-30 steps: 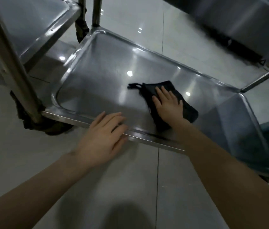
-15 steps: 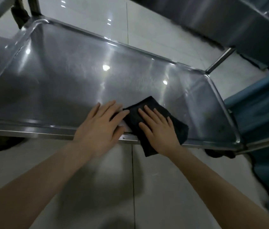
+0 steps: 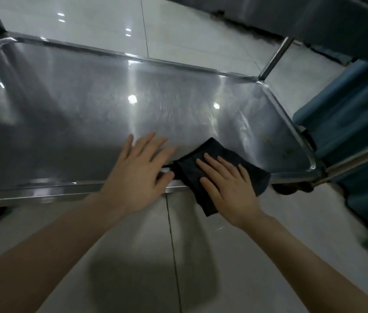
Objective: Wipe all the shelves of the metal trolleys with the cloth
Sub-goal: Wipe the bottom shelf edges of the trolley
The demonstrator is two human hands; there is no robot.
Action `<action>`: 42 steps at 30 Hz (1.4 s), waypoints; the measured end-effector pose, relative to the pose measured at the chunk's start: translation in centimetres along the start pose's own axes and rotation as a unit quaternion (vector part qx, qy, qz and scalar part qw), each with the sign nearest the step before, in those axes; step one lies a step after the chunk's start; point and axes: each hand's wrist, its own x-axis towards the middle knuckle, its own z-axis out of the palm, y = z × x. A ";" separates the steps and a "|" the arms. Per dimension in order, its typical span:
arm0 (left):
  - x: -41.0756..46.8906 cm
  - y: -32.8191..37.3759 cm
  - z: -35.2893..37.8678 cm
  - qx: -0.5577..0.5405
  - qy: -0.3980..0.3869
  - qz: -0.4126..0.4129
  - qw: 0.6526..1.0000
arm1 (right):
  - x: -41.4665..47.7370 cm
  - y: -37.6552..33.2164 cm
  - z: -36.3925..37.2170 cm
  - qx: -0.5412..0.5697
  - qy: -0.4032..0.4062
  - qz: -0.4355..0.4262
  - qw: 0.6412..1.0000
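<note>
The bottom shelf (image 3: pixel 76 114) of a metal trolley fills the upper half of the view, shiny and low above the floor. A black cloth (image 3: pixel 214 154) lies over the shelf's near rim, its lower end hanging past the edge. My right hand (image 3: pixel 228 188) presses flat on the cloth with straight fingers. My left hand (image 3: pixel 137 177) rests flat on the near rim just left of the cloth, fingers spread, thumb close to the cloth's edge.
An upright trolley post (image 3: pixel 275 57) rises from the shelf's far right corner. Blue fabric (image 3: pixel 354 123) hangs at the right, beside the shelf's right end. A dark caster (image 3: pixel 291 188) sits under the near right corner. Pale floor tiles (image 3: pixel 178 256) lie below my arms.
My right hand has dragged the cloth from the shelf's middle back to the near rim. My left hand stays on the rim, now beside the cloth. The view shifted right along the shelf.
</note>
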 end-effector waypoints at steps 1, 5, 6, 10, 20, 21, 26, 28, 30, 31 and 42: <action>1.1 0.8 0.5 -0.001 -0.015 0.023 1.000 | -0.1 0.5 -0.1 -0.002 -0.002 0.002 1.000; 3.0 1.6 2.3 0.005 -0.041 0.044 0.998 | 6.9 3.5 -0.4 -0.012 0.008 0.041 0.999; 3.0 1.5 2.7 0.009 -0.040 0.044 0.998 | 9.4 4.6 -0.6 -0.013 0.009 0.070 0.997; 2.9 1.5 3.2 0.042 -0.042 0.062 0.996 | 16.3 6.4 -0.3 0.031 0.006 0.167 0.985; 3.3 1.8 2.8 0.101 -0.142 0.067 0.982 | 2.9 8.8 0.2 0.015 0.015 0.042 0.999; 3.2 1.7 2.9 0.105 -0.148 0.065 0.981 | 4.3 9.3 0.0 0.009 0.011 0.042 0.999; 3.0 1.4 3.2 0.096 -0.147 0.055 0.983 | 15.4 13.4 -1.2 0.027 0.022 0.120 0.992; 3.3 1.5 3.2 0.094 -0.157 0.060 0.981 | 17.0 14.2 -0.9 0.038 0.015 0.147 0.988; 3.5 1.6 2.9 0.090 -0.163 0.060 0.981 | 15.4 13.8 -0.6 0.032 0.018 0.126 0.991; 3.6 1.7 2.7 0.091 -0.165 0.057 0.981 | 13.5 13.6 -0.6 0.032 0.019 0.103 0.994; 3.6 2.4 2.1 0.106 -0.186 0.040 0.976 | 10.6 20.5 -2.1 0.000 -0.004 0.106 0.994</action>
